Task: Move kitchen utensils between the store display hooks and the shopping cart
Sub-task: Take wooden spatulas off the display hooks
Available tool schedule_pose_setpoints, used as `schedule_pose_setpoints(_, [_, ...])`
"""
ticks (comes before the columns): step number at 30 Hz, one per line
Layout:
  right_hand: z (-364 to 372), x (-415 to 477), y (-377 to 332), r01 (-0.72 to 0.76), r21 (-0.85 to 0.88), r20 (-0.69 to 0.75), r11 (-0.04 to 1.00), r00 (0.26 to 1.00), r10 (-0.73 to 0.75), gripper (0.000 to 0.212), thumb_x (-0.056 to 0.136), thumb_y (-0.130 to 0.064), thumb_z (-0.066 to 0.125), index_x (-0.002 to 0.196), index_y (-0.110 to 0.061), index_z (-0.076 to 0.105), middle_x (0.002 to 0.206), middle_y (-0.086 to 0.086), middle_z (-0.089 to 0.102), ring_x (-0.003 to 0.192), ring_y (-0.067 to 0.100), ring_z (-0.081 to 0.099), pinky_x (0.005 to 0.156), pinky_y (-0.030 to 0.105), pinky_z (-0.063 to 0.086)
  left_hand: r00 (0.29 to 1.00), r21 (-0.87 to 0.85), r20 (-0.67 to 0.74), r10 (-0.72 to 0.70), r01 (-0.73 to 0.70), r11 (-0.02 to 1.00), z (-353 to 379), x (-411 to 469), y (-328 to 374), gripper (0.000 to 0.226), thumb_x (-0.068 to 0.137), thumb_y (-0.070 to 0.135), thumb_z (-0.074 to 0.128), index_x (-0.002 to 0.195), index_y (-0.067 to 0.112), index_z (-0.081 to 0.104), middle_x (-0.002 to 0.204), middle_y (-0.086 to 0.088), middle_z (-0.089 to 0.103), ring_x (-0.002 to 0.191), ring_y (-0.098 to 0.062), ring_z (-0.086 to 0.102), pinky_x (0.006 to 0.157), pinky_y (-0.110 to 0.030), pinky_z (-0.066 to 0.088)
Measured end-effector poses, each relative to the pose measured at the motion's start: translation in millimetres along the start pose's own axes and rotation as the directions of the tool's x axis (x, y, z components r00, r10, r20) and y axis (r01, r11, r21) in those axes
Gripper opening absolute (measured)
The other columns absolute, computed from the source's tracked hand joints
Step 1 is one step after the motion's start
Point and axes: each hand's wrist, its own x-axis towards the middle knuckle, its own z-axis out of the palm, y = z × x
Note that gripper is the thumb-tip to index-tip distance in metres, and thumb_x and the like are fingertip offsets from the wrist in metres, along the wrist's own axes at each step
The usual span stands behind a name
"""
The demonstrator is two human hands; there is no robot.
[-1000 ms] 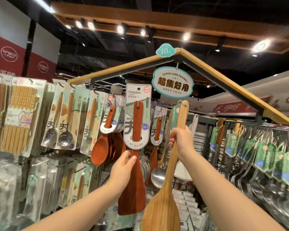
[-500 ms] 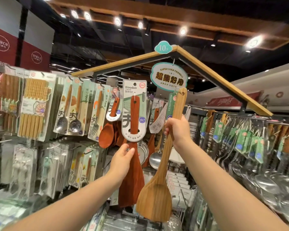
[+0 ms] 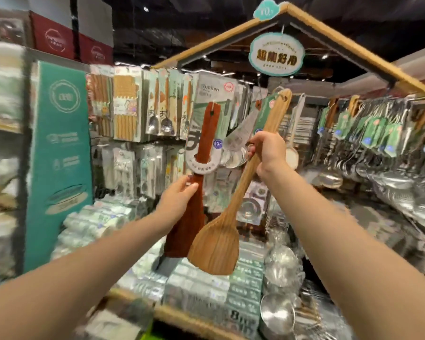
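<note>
Under display roof [image 3: 358, 62]: L grip [image 3: 179, 200] clasps dark spatula [image 3: 207, 133]; R grip [image 3: 268, 153] clasps light spatula [image 3: 214, 246] handle.

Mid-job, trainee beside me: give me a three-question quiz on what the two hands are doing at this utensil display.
1. True or false: the left hand grips the dark red spatula, which wears a packaging card.
2. Multiple choice: the light wooden spatula is held by A) the left hand, B) the right hand, C) neither hand.
3. Fill in: both spatulas' blades point ____.
Key: 1 true; 2 B; 3 down.
</note>
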Motion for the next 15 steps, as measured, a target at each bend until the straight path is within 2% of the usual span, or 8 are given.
schedule_pose_setpoints(2, [2.0, -32.0, 5.7, -0.047, 0.032, 0.049, 0.998, 0.998, 0.045, 0.029, 0.078, 0.012, 0.040, 0.069, -0.015, 0.035, 0.050, 0.003, 0.034, 0.033, 0.010, 0.032, 0.037, 0.014, 0.027, 1.000, 0.012, -0.022, -0.017, 0.017, 1.000, -17.3, -44.4, 0.5, 0.010, 0.094, 0.020, 0.053, 0.100, 0.024, 0.059, 0.098, -0.014, 0.067, 0.086, -0.022, 0.062, 0.085, -0.038, 0.049])
schedule_pose_setpoints(3, [3.2, -49.2, 9.5, -0.076, 0.045, 0.078, 0.996, 0.994, 0.072, 0.029, 0.078, 0.012, 0.041, 0.068, -0.015, 0.035, 0.050, 0.003, 0.035, 0.034, 0.010, 0.033, 0.037, 0.015, 0.028, 0.998, 0.010, -0.049, -0.027, 0.028, 1.000, -26.2, -66.7, 0.5, 0.012, 0.093, 0.020, 0.053, 0.103, 0.021, 0.059, 0.094, -0.013, 0.067, 0.083, -0.020, 0.064, 0.084, -0.037, 0.050])
schedule_pose_setpoints(6, [10.8, -104.5, 27.8, -0.192, 0.088, 0.133, 0.977, 0.975, 0.180, 0.028, 0.078, 0.012, 0.040, 0.070, -0.015, 0.035, 0.043, -0.001, 0.036, 0.034, 0.010, 0.034, 0.037, 0.016, 0.028, 0.989, 0.030, -0.116, -0.087, 0.091, 0.995, -56.2, -136.1, -5.6, 0.013, 0.096, 0.011, 0.048, 0.100, 0.018, 0.059, 0.078, -0.001, 0.067, 0.065, -0.002, 0.064, 0.061, -0.017, 0.051])
schedule_pose_setpoints(10, [37.6, -176.5, 62.3, -0.353, 0.103, 0.164, 0.930, 0.928, 0.334, 0.026, 0.080, 0.010, 0.041, 0.067, -0.013, 0.040, 0.039, -0.003, 0.037, 0.033, 0.008, 0.036, 0.036, 0.015, 0.031, 0.949, 0.072, -0.244, -0.199, 0.223, 0.972, -117.3, -217.0, -24.5, 0.013, 0.096, 0.012, 0.048, 0.087, 0.016, 0.056, 0.067, 0.002, 0.067, 0.054, 0.000, 0.062, 0.050, -0.015, 0.049])
schedule_pose_setpoints(13, [75.3, -222.8, 98.7, -0.471, 0.100, 0.194, 0.877, 0.873, 0.447, 0.027, 0.081, 0.008, 0.040, 0.063, -0.013, 0.038, 0.041, -0.002, 0.037, 0.034, 0.008, 0.036, 0.036, 0.014, 0.030, 0.901, 0.092, -0.354, -0.251, 0.300, 0.949, -178.9, -269.3, -43.0, 0.008, 0.092, 0.024, 0.055, 0.087, 0.026, 0.061, 0.073, 0.001, 0.071, 0.068, -0.012, 0.067, 0.069, -0.028, 0.057])
schedule_pose_setpoints(15, [109.8, -256.0, 125.9, -0.535, 0.093, 0.222, 0.840, 0.833, 0.506, 0.027, 0.082, 0.008, 0.039, 0.064, -0.013, 0.039, 0.044, 0.000, 0.038, 0.035, 0.007, 0.036, 0.038, 0.014, 0.031, 0.861, 0.078, -0.417, -0.292, 0.354, 0.932, -224.8, -299.7, -54.5, 0.009, 0.095, 0.023, 0.052, 0.099, 0.022, 0.060, 0.085, -0.006, 0.071, 0.070, -0.012, 0.068, 0.069, -0.027, 0.057])
